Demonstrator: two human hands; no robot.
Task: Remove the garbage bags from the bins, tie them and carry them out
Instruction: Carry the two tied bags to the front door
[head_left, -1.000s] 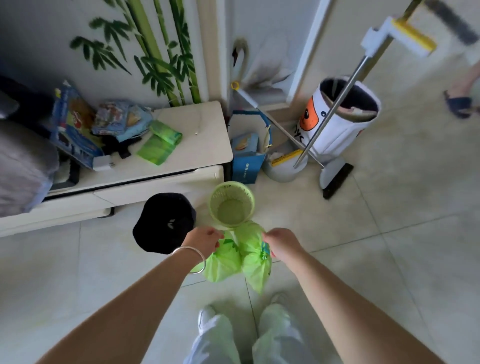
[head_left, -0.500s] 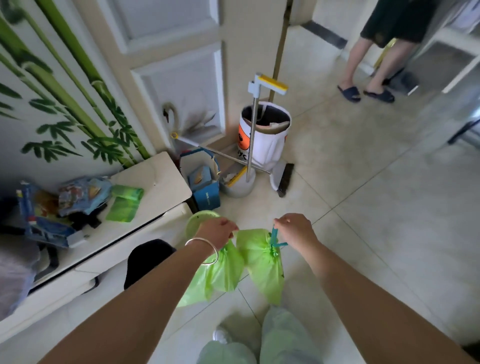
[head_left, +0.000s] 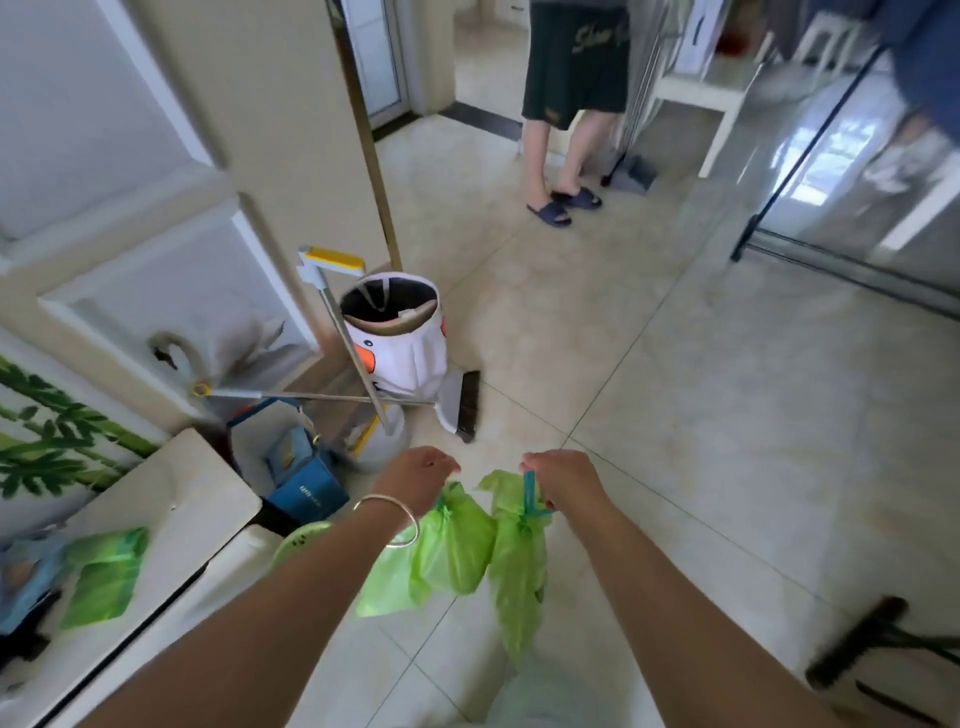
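Left hand (head_left: 421, 475) and right hand (head_left: 563, 480) each clenched around tied green garbage bags (head_left: 452, 545), contents unseen.

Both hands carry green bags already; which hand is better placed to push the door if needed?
Probably the left hand: the door stands on its side. The right hand is toward open floor. Both hold green bags.

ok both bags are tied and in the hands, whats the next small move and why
Probably step forward toward the open doorway, keeping to the bare tiles on the right. The left hand and right hand each grip a tied green bag hanging off the floor, so only carrying out remains. The broom and white bin crowd the left side, and a person stands ahead.
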